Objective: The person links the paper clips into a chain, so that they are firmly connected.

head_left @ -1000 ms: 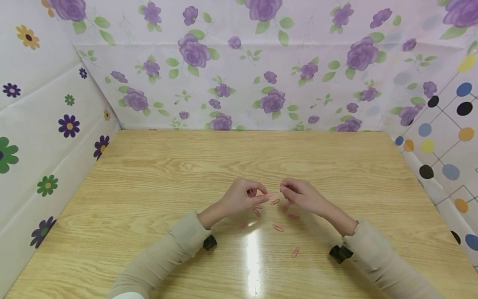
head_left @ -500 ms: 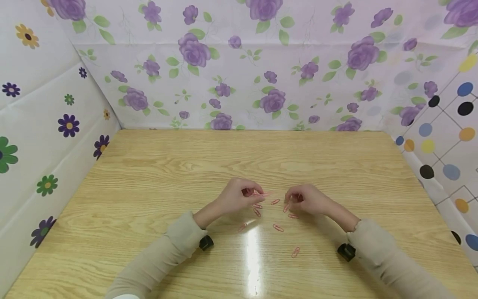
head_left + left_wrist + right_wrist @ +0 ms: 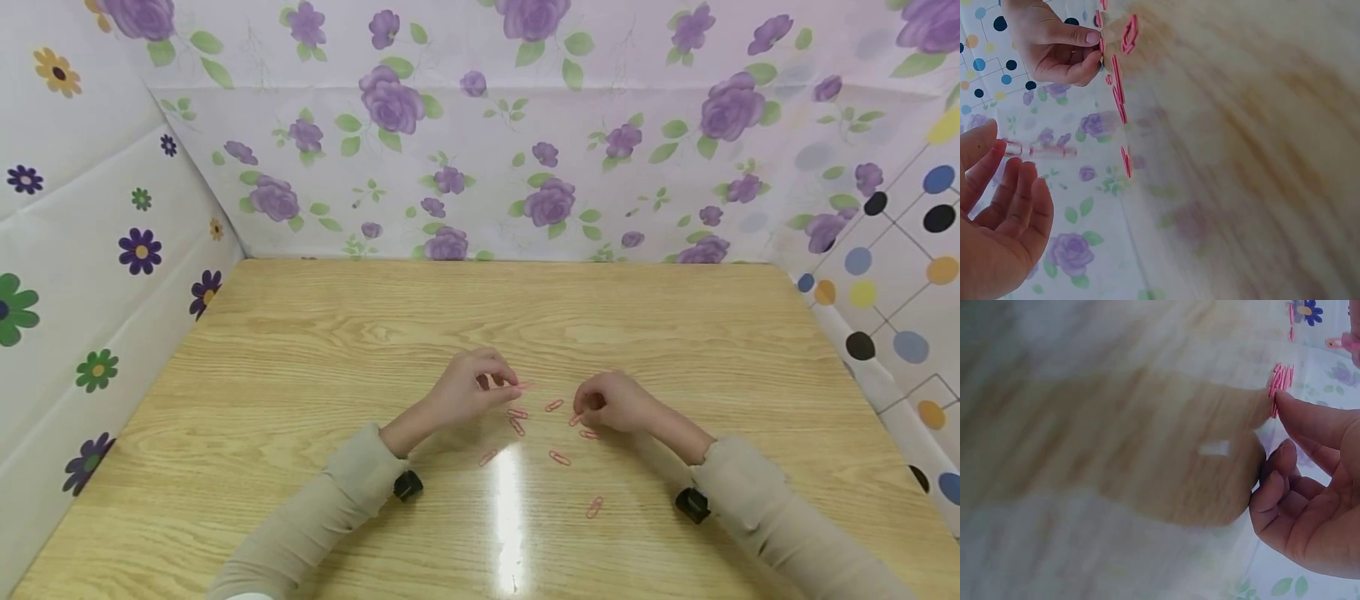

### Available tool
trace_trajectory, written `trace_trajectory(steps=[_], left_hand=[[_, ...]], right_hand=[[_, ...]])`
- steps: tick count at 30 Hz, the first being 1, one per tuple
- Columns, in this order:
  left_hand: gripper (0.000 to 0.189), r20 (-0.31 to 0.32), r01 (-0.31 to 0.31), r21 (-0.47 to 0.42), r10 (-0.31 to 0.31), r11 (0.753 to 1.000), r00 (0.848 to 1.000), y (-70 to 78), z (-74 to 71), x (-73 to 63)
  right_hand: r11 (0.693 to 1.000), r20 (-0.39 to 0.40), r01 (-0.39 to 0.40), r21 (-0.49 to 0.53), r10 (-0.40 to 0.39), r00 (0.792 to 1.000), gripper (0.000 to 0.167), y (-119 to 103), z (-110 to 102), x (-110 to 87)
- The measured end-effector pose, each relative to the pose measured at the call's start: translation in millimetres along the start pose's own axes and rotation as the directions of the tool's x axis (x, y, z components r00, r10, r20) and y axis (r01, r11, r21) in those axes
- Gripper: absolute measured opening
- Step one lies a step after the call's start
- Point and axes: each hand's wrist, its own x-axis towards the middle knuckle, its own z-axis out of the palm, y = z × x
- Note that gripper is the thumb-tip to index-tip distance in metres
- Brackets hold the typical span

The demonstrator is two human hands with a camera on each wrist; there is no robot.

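My left hand point(image 3: 472, 385) is raised over the table and pinches a pink paper clip point(image 3: 524, 386) between thumb and forefinger. In the left wrist view that piece looks like linked paper clips point(image 3: 1041, 151), pointing toward the right. Down at the tabletop, my right hand point(image 3: 615, 402) has its thumb and forefinger on another pink paper clip point(image 3: 576, 420), its other fingers curled in. Just below those fingertips lies one more clip point(image 3: 588, 434). Between the hands is a loose clip point(image 3: 554, 406), and two lie close together point(image 3: 517, 421) under the left hand.
Further loose clips lie nearer me: one at the left point(image 3: 488, 457), a middle one point(image 3: 559, 458) and the nearest one point(image 3: 594, 507). The wooden table point(image 3: 360, 333) is bounded by a flowered cloth wall point(image 3: 495, 150) behind and patterned cloth on both sides.
My left hand has drawn away to the left with its clips. The right hand has left it and come down and slightly right, onto a clip on the table.
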Motion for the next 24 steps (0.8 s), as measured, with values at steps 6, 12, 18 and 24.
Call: trace_trajectory(steps=[6,12,18,24], left_hand=[[0.005,0.028,0.109,-0.014,-0.109,0.994,0.994,2.4,-1.5,-0.4],[0.006,0.089,0.169,-0.045,-0.165,0.985,0.982,4.5,-2.7,-0.3],[0.008,0.128,0.185,-0.098,-0.172,0.978,0.977,6.5,-3.3,-0.3],[0.009,0.136,0.168,-0.085,-0.156,0.982,0.978,14.5,-6.2,0.4]], right_hand=[[1.000,0.012,-0.018,-0.007,0.019,1.000,0.014,-3.6,0.9,-1.2],[0.999,0.017,-0.031,-0.009,0.031,0.999,0.015,-3.3,1.6,-2.6],[1.000,0.014,-0.024,-0.004,0.024,1.000,0.015,-3.1,2.2,-4.4],[1.000,0.009,-0.012,0.008,0.012,1.000,0.016,-2.4,3.2,-6.2]])
